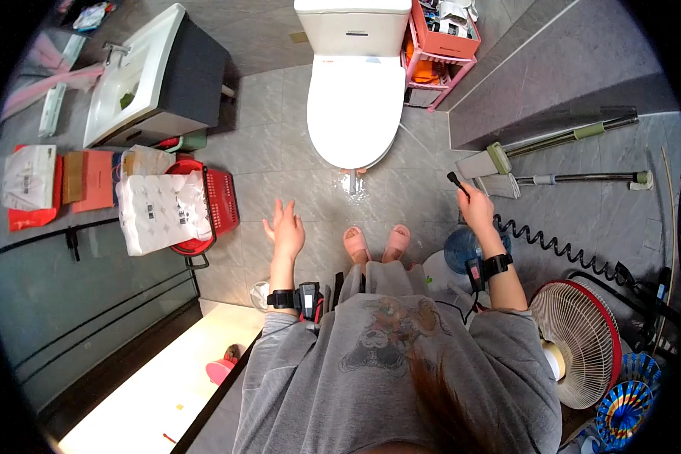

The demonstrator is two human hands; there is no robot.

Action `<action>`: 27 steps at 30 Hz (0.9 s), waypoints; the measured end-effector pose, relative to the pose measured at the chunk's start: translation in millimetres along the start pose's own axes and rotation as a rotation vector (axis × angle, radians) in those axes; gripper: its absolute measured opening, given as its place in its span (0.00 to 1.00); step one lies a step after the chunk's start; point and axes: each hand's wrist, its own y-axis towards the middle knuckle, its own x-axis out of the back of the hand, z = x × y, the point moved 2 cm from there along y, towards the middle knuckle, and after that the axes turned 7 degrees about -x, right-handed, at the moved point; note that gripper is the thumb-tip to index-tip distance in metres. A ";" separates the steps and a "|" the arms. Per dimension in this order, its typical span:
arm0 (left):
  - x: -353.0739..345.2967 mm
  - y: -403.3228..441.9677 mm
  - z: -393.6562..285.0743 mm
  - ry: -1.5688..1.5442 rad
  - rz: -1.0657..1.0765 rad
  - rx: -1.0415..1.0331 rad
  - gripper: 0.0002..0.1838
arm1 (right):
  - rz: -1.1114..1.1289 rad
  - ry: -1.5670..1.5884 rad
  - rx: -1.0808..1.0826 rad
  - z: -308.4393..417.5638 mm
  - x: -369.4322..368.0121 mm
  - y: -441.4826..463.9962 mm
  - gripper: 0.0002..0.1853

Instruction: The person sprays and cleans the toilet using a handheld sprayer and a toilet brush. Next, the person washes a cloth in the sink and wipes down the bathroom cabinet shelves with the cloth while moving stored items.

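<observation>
My right hand is closed round a black handheld sprayer, its head pointing up and left. A black coiled hose runs off to the right below that hand. My left hand is held out over the floor with its fingers spread and nothing in it. Ahead stands a white toilet with its lid down. Wet, shiny floor shows just in front of the toilet base.
At left are a sink cabinet and a red basket beside a white tissue pack. Two mops lie at right, near a blue water jug and a fan. A pink shelf flanks the toilet.
</observation>
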 end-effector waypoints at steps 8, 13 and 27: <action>1.1 -0.4 -1.4 0.001 -0.012 -0.021 0.21 | -0.008 -0.015 -0.045 -5.6 1.7 1.7 0.13; 1.0 -0.4 -1.7 -0.002 -0.016 -0.014 0.21 | 0.006 -0.053 -0.014 -11.7 -0.8 -0.2 0.13; 1.8 -3.2 -3.2 -0.034 0.001 -0.002 0.20 | 0.162 -0.111 0.029 -11.2 -8.5 -11.7 0.13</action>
